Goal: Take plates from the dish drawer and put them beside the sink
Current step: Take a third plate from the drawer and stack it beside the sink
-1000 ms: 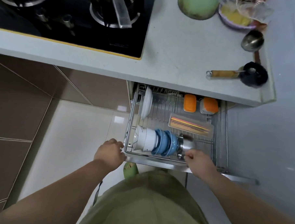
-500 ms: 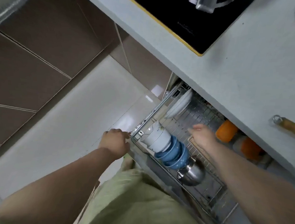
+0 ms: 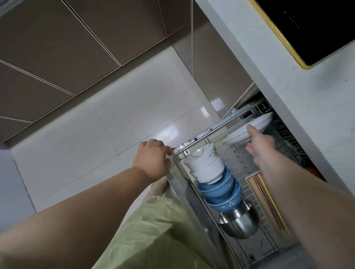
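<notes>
- Fingers point(image 3: 249, 130) of the right hand point(image 3: 259, 144) reach onto the white plates point(image 3: 254, 125), spread, touching the rim, not clearly clamped.
- Left hand point(image 3: 152, 158) is curled closed on the dish drawer point(image 3: 201, 135) corner rail.
- Plates stand tilted in the drawer's far rack, beyond the white bowls point(image 3: 203, 164) and blue bowls point(image 3: 221, 191).

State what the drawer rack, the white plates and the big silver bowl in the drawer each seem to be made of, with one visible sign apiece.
Drawer rack: likely chromed or stainless steel wire, thin shiny rods.
White plates: probably glazed ceramic, though melamine is possible; smooth, glossy white.
Silver bowl: apparently polished stainless steel, with mirror-like reflections.
</notes>
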